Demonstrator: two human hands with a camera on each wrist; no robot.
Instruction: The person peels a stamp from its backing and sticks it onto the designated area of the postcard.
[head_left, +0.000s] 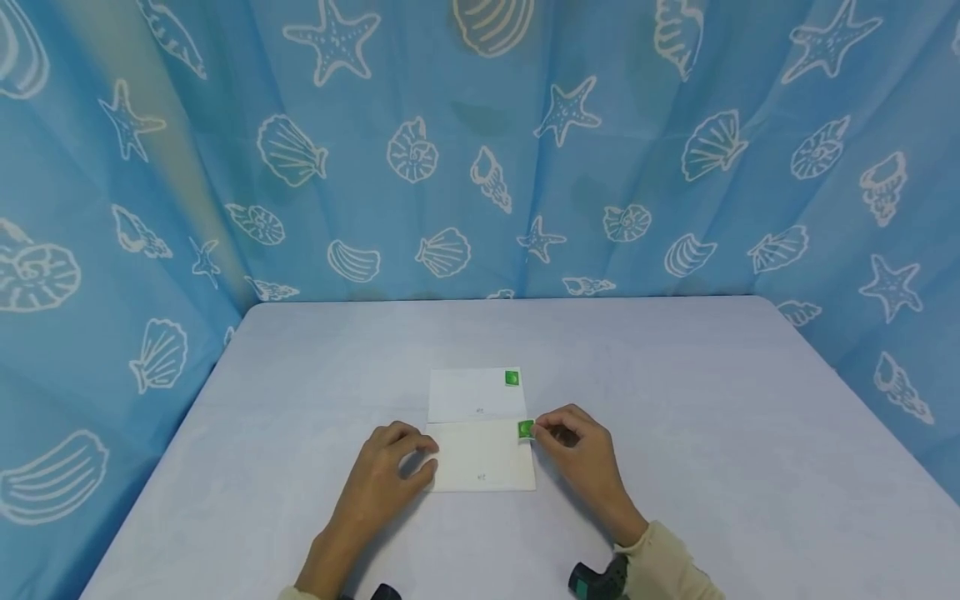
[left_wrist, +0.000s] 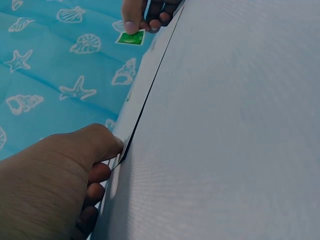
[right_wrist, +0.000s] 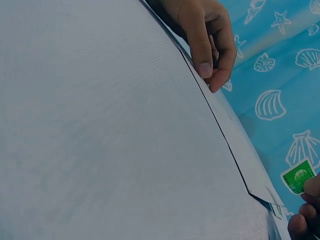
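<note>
In the head view two white envelopes lie one behind the other on the table. The far envelope [head_left: 465, 393] bears a green stamp [head_left: 512, 377] at its upper right corner. My right hand [head_left: 581, 450] pinches another green stamp [head_left: 526, 429] with a white border between thumb and fingertips, at the upper right corner of the near envelope [head_left: 480, 458]. In the right wrist view this stamp [right_wrist: 298, 176] faces the camera. My left hand [head_left: 386, 471] rests at the near envelope's left edge, its thumb and index finger curved with a gap between them.
The white table [head_left: 675, 358] reaches back to a blue curtain [head_left: 480, 200] with white shells and starfish. A black device [head_left: 600, 579] sits at my right wrist, by a beige sleeve [head_left: 667, 567]. Small marks show on both envelopes near their lower edges.
</note>
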